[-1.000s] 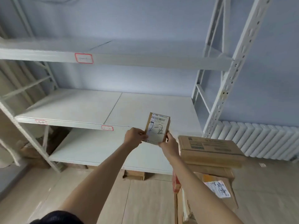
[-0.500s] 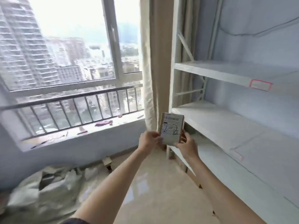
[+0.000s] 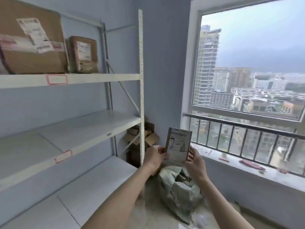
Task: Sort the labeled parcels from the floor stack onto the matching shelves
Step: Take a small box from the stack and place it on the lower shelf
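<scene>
A small flat cardboard parcel (image 3: 179,145) stands upright in front of me, its white label marked "2-2" in black pen. My left hand (image 3: 154,157) pinches its left edge and my right hand (image 3: 194,160) grips its right edge. To the left is a white metal shelf unit (image 3: 141,80). Its upper shelf (image 3: 99,78) carries a large brown parcel (image 3: 33,52) and a smaller one (image 3: 84,55). The middle shelf (image 3: 92,129) and the lower shelf (image 3: 92,184) are bare. Red-framed tags (image 3: 57,79) sit on the shelf edges; their writing is unreadable.
A crumpled grey-green sack (image 3: 179,192) lies on the floor below my hands. Open cardboard boxes (image 3: 145,136) fill the corner behind the shelf post. A big window with a dark railing (image 3: 244,126) and a littered sill (image 3: 247,164) takes up the right side.
My view has swung past the window to another shelf unit that holds two parcels. Both hands keep the same hold on the "2-2" parcel throughout.
</scene>
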